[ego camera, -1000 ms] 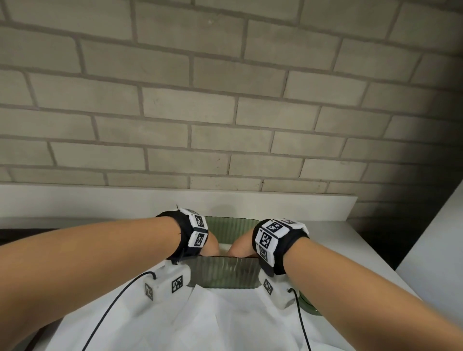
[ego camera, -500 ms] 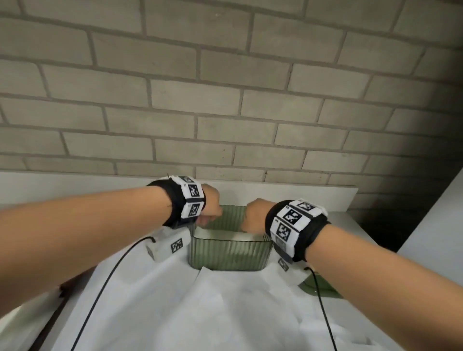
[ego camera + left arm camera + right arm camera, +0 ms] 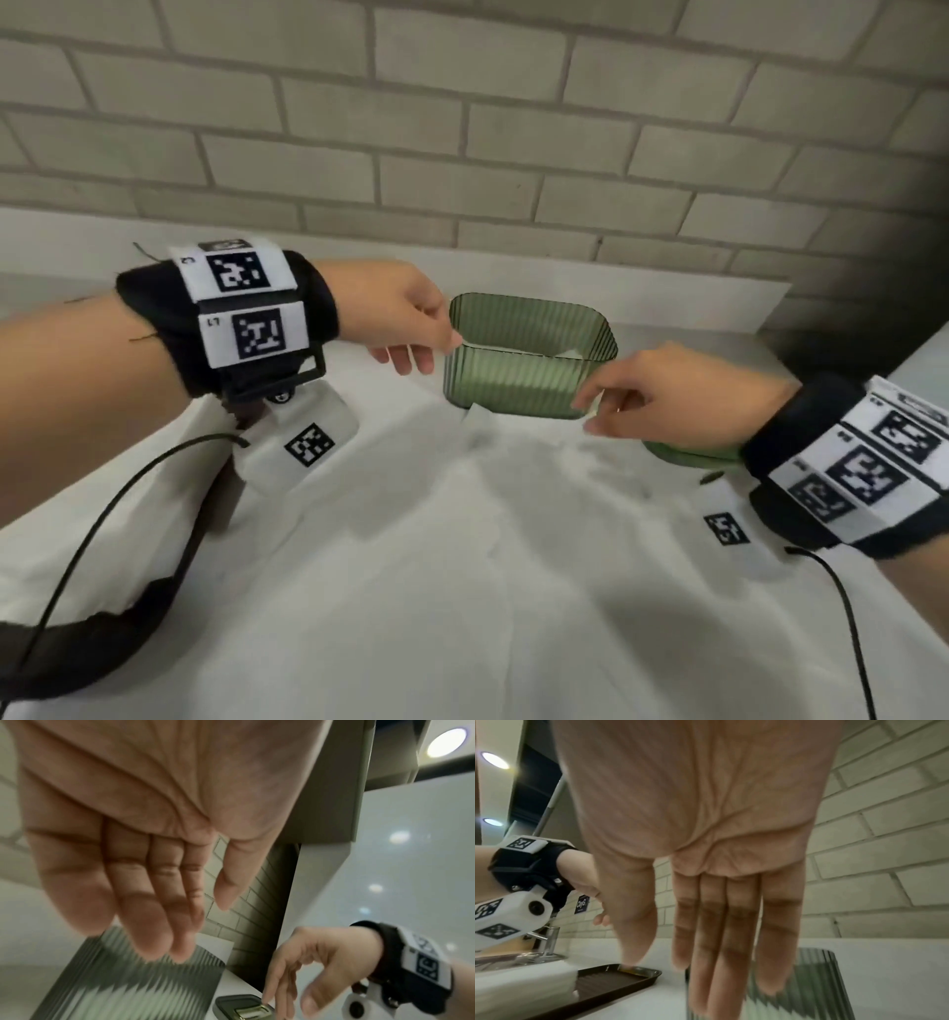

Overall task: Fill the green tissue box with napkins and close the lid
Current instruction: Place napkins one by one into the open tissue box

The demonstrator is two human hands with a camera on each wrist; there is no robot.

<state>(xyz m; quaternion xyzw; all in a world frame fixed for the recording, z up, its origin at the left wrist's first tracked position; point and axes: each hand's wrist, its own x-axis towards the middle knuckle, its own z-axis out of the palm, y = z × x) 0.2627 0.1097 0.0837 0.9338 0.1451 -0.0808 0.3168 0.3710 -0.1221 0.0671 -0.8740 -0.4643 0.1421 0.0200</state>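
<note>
The green ribbed tissue box [image 3: 513,398] stands open on the counter, with white napkins [image 3: 565,353] lying low inside it. My left hand [image 3: 426,349] hovers at the box's left rim, fingers relaxed and holding nothing; the left wrist view shows its fingers [image 3: 154,923] straight above the box [image 3: 128,983]. My right hand [image 3: 601,406] hangs at the front right corner, also empty, with fingers [image 3: 731,943] straight over the box [image 3: 813,990]. The green lid [image 3: 688,455] lies flat on the counter under my right wrist; its gold slot shows on the lid [image 3: 241,1004].
Loose white napkins [image 3: 462,565] cover the counter in front of the box. A dark tray [image 3: 611,983] lies at the left, with a napkin stack [image 3: 526,983] and a faucet [image 3: 549,941] beyond it. A brick wall [image 3: 462,128] closes off the back.
Both hands were down inside the box; they have lifted out and moved apart to its left and right sides. The head view now looks further down at the counter.
</note>
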